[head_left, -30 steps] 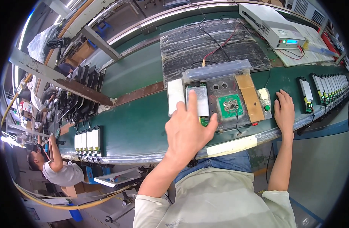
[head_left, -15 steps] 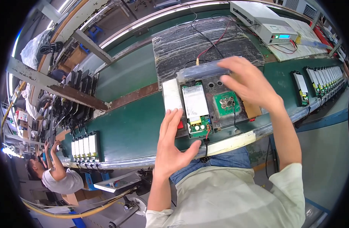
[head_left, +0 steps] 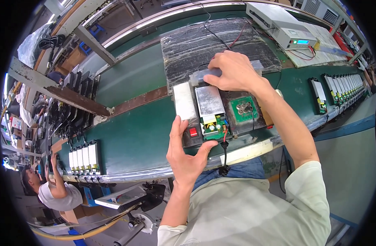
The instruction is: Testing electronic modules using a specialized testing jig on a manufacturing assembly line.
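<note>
A circuit-board unit (head_left: pixel 210 102) with a silver plate and an open narrow tray lies in a dark test fixture (head_left: pixel 234 128). My left hand (head_left: pixel 184 159) is open at the fixture's lower left, fingertips by a white block (head_left: pixel 184 101) and a red rocker switch (head_left: pixel 193 131), thumb near the unit's lower end. At the fixture's far edge, my right hand (head_left: pixel 236 74) is curled over a clear plastic cover (head_left: pixel 199 76), thumb on the near side; its fingertips are partly hidden. A green board with round metal contacts (head_left: pixel 243 108) sits to the unit's right.
A tester with a lit display (head_left: pixel 300 42) stands at the back right. Rows of similar units line the bench at right (head_left: pixel 344 87) and left (head_left: pixel 84 158). A black cable (head_left: pixel 225 158) hangs over the front edge. A co-worker (head_left: pixel 59 192) is at far left.
My right hand has moved left and down onto the clear cover, its fingers now bent. My left hand stays beside the fixture, and the red switch is now uncovered. The view has shifted slightly.
</note>
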`<action>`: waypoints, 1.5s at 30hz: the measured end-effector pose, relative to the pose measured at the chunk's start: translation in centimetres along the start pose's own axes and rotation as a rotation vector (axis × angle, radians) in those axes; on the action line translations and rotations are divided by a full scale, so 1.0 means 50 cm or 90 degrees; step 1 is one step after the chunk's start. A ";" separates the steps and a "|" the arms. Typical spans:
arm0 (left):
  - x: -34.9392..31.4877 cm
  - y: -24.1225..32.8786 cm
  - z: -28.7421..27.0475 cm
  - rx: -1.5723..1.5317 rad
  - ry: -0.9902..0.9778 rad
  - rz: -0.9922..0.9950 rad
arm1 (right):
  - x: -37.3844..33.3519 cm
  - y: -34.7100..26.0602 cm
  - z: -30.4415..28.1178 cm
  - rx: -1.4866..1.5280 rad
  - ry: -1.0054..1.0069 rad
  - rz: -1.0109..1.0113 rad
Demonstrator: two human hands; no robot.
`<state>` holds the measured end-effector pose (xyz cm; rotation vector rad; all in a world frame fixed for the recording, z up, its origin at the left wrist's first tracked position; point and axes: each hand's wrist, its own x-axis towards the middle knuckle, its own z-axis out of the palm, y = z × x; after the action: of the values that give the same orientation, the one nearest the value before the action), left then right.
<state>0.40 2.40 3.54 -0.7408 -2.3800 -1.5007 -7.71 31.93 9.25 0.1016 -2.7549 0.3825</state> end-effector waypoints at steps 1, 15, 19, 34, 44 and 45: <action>-0.002 0.003 0.002 0.007 0.004 0.005 | -0.001 0.000 0.001 0.010 -0.001 0.004; -0.126 0.022 -0.112 -0.066 -0.265 -0.004 | -0.338 -0.071 -0.141 0.350 0.141 0.152; -0.207 -0.011 -0.103 0.070 -0.587 -0.316 | -0.452 -0.131 -0.133 0.427 0.092 0.341; -0.234 -0.025 -0.145 -0.128 -0.572 -0.341 | -0.457 -0.143 -0.047 0.625 0.037 0.332; -0.167 0.029 -0.294 -0.203 -0.195 -0.426 | -0.451 -0.151 -0.037 0.772 -0.015 0.338; -0.163 0.029 -0.291 -0.198 -0.137 -0.384 | -0.451 -0.151 -0.037 0.770 -0.017 0.332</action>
<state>7.03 -12.45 7.56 -0.2436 -2.7171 -2.1559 14.85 25.68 4.75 -0.3176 -2.1150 2.0896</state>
